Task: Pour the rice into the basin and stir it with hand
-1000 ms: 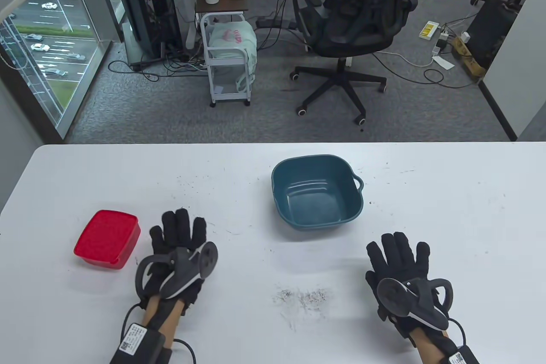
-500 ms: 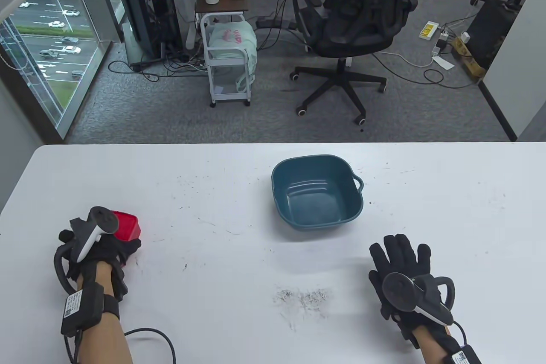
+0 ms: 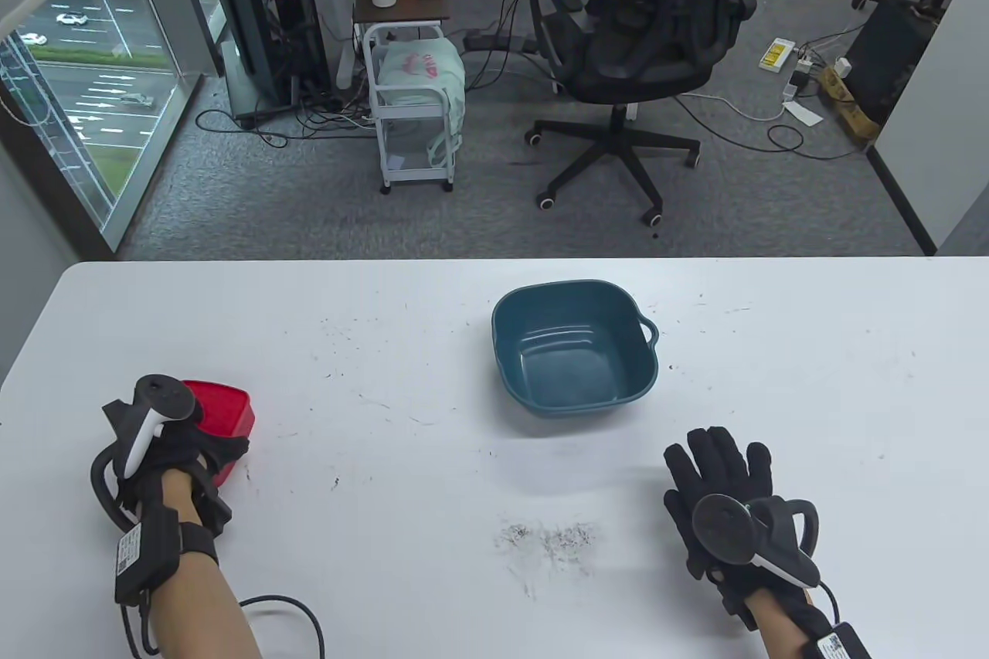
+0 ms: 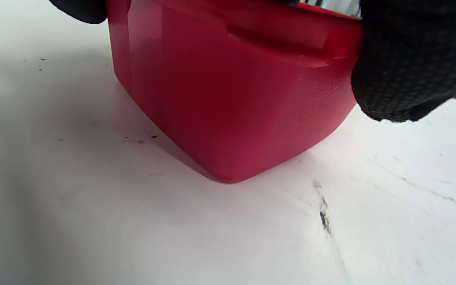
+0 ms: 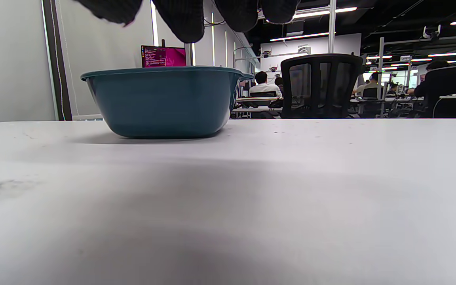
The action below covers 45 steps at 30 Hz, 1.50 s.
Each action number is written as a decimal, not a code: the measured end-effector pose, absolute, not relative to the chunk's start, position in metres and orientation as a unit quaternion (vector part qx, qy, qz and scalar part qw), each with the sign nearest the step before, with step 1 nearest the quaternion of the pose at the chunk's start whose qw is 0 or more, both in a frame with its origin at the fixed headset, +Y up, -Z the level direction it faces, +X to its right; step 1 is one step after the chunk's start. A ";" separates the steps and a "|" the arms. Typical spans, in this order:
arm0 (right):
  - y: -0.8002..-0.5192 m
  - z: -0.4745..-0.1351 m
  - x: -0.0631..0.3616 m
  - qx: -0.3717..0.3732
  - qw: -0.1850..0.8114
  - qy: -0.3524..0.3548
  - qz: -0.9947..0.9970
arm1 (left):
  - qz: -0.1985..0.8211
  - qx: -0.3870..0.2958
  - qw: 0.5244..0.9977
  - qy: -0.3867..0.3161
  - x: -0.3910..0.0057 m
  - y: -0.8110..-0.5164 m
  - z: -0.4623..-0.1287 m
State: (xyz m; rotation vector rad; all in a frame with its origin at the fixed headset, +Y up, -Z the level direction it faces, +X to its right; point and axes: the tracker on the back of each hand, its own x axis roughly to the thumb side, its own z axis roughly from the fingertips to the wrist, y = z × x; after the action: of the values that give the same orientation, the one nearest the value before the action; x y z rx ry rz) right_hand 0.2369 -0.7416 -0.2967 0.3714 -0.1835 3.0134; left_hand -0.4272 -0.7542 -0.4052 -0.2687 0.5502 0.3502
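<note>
Red box (image 3: 224, 412), left hand (image 3: 174, 450) lower than before

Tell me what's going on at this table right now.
A person in sensor gloves is starting a pouring job. The left hand grips the red box near the table's left edge; the box sits on the table with its lid on. The right hand lies flat and open on the table, holding nothing, in front of the blue basin. The basin looks empty, so nothing has been poured yet. Dark specks are scattered across the tabletop.
</note>
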 end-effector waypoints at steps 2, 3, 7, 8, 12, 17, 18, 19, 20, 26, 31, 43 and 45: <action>-0.742 -0.297 0.238 0.121 0.053 -0.057 0.990 | 0.184 -0.116 0.943 0.253 -0.424 -0.753 -0.405; -0.742 -0.297 0.239 0.120 0.055 -0.057 0.990 | 0.195 -0.104 0.946 0.238 -0.419 -0.751 -0.404; -0.742 -0.299 0.240 0.119 0.064 -0.058 0.989 | 0.228 -0.076 0.957 0.163 -0.391 -0.730 -0.408; -0.743 -0.299 0.239 0.120 0.066 -0.056 0.989 | 0.231 -0.066 0.961 0.138 -0.379 -0.721 -0.408; -0.744 -0.300 0.238 0.124 0.063 -0.050 0.989 | 0.222 -0.040 0.973 0.045 -0.329 -0.686 -0.406; -0.741 -0.301 0.240 0.126 0.083 -0.061 0.987 | 0.202 -0.020 0.976 -0.077 -0.249 -0.651 -0.388; -0.740 -0.301 0.241 0.125 0.085 -0.061 0.987 | 0.201 -0.020 0.974 -0.102 -0.231 -0.647 -0.382; -0.740 -0.301 0.241 0.125 0.086 -0.060 0.987 | 0.199 -0.023 0.973 -0.119 -0.219 -0.646 -0.379; -0.740 -0.301 0.242 0.126 0.087 -0.059 0.986 | 0.190 -0.030 0.971 -0.144 -0.201 -0.644 -0.373; -0.737 -0.301 0.246 0.125 0.107 -0.061 0.985 | 0.163 -0.081 0.951 -0.251 -0.124 -0.660 -0.347; -0.736 -0.297 0.243 0.135 0.103 -0.061 0.984 | 0.170 -0.125 0.921 -0.328 -0.069 -0.697 -0.337; -0.732 -0.296 0.247 0.133 0.114 -0.064 0.982 | 0.101 -0.204 0.900 -0.371 -0.024 -0.762 -0.331; -0.732 -0.296 0.247 0.133 0.112 -0.062 0.983 | 0.102 -0.194 0.901 -0.374 -0.026 -0.759 -0.329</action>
State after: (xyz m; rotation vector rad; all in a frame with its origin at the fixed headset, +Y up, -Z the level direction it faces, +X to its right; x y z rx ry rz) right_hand 0.2473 -0.7319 -0.2962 0.3891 -0.1816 2.8851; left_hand -0.0263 -0.7587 -0.3291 -0.4016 -0.7746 0.2103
